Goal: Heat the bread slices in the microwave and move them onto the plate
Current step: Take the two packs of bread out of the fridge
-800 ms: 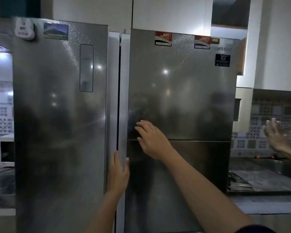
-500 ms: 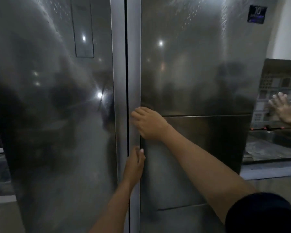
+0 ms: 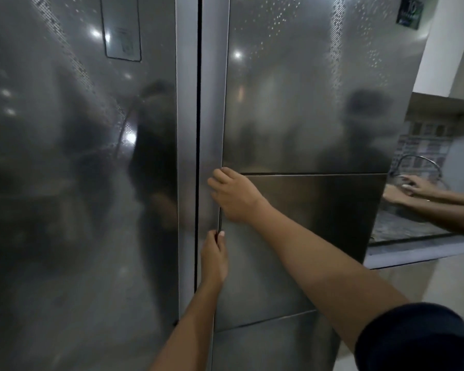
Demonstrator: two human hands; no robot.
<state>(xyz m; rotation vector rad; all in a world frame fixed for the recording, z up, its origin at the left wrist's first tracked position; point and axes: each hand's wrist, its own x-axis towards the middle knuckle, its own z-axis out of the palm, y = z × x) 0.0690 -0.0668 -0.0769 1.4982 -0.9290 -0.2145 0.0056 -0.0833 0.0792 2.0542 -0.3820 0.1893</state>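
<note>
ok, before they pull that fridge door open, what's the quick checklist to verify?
1. Right hand grip on the right fridge door edge: fingers curled round it, ok.
2. Left hand lower on the same edge: fingertips hooked at it, ok.
3. Left fridge door shut, out of the swing: ok.
4. Swing side: another person's hands reach over the counter just right of the fridge; clearance cannot tell.
5. Contents behind the door: hidden, cannot tell.
</note>
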